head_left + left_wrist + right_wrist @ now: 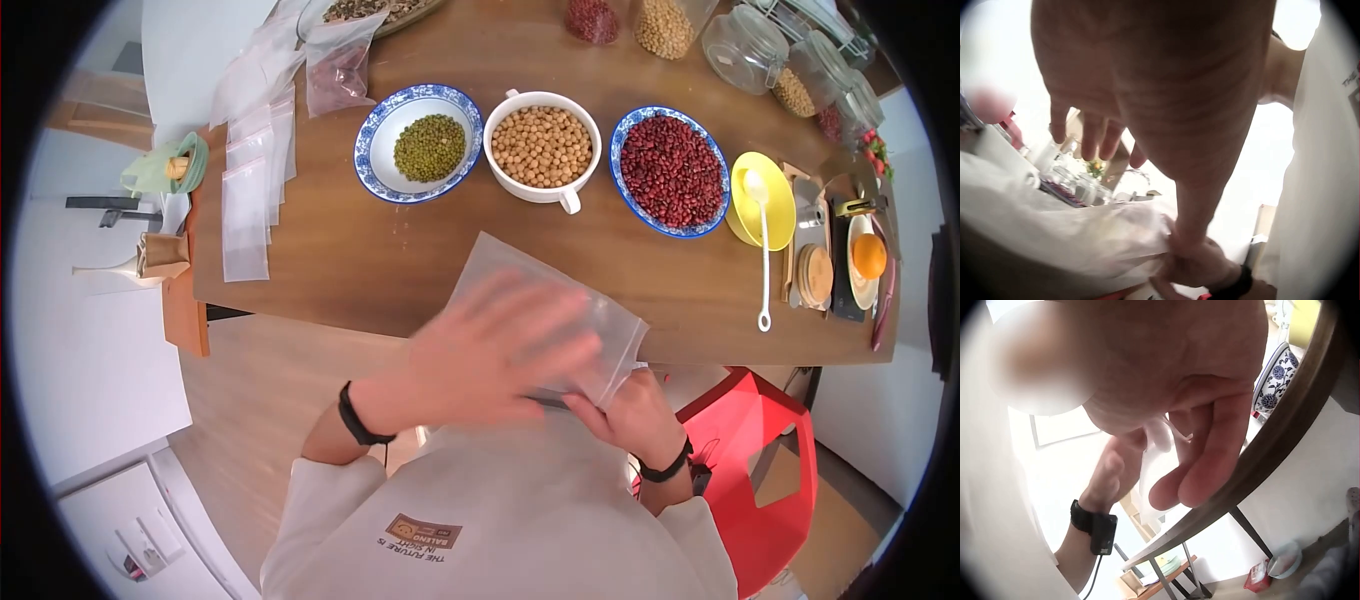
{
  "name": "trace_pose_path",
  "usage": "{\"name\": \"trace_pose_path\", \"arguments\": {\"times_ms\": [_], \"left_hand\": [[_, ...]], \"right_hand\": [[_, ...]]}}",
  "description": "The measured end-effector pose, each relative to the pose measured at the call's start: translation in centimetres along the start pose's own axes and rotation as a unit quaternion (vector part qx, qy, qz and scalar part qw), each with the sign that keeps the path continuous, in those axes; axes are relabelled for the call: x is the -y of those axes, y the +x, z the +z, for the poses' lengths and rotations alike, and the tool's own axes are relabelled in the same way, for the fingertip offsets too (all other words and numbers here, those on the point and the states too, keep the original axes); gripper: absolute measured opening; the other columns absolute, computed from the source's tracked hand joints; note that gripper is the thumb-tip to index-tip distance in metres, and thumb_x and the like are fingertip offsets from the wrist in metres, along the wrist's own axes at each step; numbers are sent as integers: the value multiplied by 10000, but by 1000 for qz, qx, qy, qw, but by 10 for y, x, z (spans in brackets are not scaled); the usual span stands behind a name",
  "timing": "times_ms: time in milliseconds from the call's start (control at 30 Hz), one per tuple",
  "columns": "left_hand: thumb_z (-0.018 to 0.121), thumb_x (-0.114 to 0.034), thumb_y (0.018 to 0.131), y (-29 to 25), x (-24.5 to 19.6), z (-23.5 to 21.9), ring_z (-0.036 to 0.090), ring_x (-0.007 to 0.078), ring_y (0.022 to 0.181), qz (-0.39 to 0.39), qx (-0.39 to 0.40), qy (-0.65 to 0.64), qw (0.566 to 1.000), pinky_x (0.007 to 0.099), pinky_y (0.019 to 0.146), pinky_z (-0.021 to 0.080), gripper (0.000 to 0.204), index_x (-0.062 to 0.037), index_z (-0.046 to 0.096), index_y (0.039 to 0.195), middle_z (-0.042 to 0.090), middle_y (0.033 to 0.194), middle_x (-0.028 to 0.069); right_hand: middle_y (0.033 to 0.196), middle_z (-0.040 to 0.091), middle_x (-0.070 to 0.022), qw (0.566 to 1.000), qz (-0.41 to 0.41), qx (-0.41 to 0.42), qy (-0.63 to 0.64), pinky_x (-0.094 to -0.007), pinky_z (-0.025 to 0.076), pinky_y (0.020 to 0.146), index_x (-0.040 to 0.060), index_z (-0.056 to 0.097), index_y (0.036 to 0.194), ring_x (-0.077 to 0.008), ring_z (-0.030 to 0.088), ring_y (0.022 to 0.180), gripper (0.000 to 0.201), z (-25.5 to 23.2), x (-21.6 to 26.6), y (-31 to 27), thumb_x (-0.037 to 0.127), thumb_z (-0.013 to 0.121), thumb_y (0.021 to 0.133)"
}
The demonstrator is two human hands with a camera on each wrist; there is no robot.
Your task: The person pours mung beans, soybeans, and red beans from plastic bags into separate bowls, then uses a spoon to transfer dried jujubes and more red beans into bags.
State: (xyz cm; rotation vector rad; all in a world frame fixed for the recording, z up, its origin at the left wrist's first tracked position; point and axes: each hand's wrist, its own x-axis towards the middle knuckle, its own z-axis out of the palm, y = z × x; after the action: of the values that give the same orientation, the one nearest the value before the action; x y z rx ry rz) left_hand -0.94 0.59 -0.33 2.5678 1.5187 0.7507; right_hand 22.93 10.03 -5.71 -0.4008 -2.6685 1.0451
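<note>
A clear zip-lock bag (612, 335) is held in front of my body, just over the table's near edge. My right hand (643, 415) pinches its lower right corner between thumb and fingers. Blurred by motion, my left hand (490, 350) lies across the bag's front with its fingers straight and spread. In the left wrist view the left palm (1147, 81) faces the camera, its thumb reaching down to the right hand (1200, 265) beside the crinkled bag (1085, 240). Curled fingers (1200, 481) of the right hand show in the right wrist view.
Beyond the bag stand a bowl of green beans (375, 150), a white pot of chickpeas (541, 148) and a bowl of red beans (670, 170). Flat bags (246, 225) lie at left. A white spoon (765, 260) leans in a yellow bowl (745, 215). Jars (742, 50) stand behind.
</note>
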Motion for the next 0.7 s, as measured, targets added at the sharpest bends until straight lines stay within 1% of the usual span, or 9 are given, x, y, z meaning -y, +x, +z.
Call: {"name": "trace_pose_path", "arguments": {"times_ms": [67, 100, 167, 233, 300, 467, 533, 600, 700], "left_hand": [[936, -400, 563, -7, 13, -18, 432, 384, 1403, -159, 115, -19, 980, 585, 1162, 359, 1035, -123, 495, 1458, 410, 1554, 195], [936, -400, 563, -10, 18, -19, 432, 384, 1403, -161, 120, -21, 979, 585, 1162, 359, 1035, -123, 495, 1458, 410, 1554, 195], [950, -429, 535, -17, 24, -20, 346, 422, 1460, -203, 145, -14, 968, 605, 1212, 255, 1163, -104, 418, 1517, 329, 1595, 235], [950, -422, 544, -20, 27, -22, 353, 415, 1455, -204, 145, -34, 968, 601, 1216, 250, 1161, -89, 413, 1518, 357, 1572, 222], [950, -415, 552, -21, 31, -22, 360, 407, 1450, -202, 144, -57, 967, 596, 1220, 245, 1160, -74, 407, 1519, 384, 1550, 208], [916, -329, 629, -25, 37, -16, 389, 371, 1409, -216, 143, -46, 965, 595, 1223, 234, 1104, -80, 368, 1554, 475, 1359, 144], [917, -326, 622, -28, 39, -14, 396, 364, 1405, -212, 127, -44, 968, 599, 1220, 235, 1106, -78, 369, 1551, 477, 1363, 139], [928, -343, 599, -33, 39, -10, 399, 374, 1414, -227, 120, -30, 966, 621, 1214, 226, 1112, -71, 386, 1532, 462, 1416, 151], [936, -380, 584, -25, 30, -18, 380, 391, 1437, -211, 101, -39, 971, 633, 1211, 216, 1121, -75, 400, 1520, 432, 1473, 170]], "right_hand": [[971, 748, -100, 999, -19, -32, 15, -391, 568, 622, 116, 617, 1378, -304, 693, 692, 515, 0, -1, 7, 193, 751, 887], [989, 753, -101, 997, -36, -64, 28, -394, 574, 629, 127, 586, 1426, -308, 700, 705, 554, 2, 0, 8, 197, 744, 900], [1013, 754, -103, 998, -28, -40, 32, -393, 578, 635, 122, 586, 1424, -312, 705, 719, 557, 3, 3, 6, 194, 748, 896], [1036, 756, -106, 999, -28, -17, 27, -393, 582, 641, 117, 586, 1421, -316, 710, 733, 559, 2, 3, 12, 191, 751, 892], [1008, 753, -98, 994, -84, -62, 13, -389, 578, 624, 116, 568, 1440, -305, 706, 718, 590, 2, 3, 16, 175, 757, 883], [878, 712, -56, 998, -39, -48, 14, -365, 554, 577, 83, 542, 1457, -257, 662, 639, 653, 5, 2, 4, 173, 787, 859], [836, 691, -43, 998, -20, -54, -5, -354, 544, 559, 70, 537, 1459, -237, 644, 612, 672, 1, 4, 7, 176, 799, 849], [799, 664, -21, 994, -51, -94, 6, -343, 524, 526, 46, 524, 1461, -214, 617, 577, 695, -1, 6, 13, 176, 808, 840], [820, 667, -12, 996, -49, -81, -7, -329, 515, 497, 72, 527, 1463, -203, 620, 573, 674, -6, 10, 21, 168, 792, 851]]}}
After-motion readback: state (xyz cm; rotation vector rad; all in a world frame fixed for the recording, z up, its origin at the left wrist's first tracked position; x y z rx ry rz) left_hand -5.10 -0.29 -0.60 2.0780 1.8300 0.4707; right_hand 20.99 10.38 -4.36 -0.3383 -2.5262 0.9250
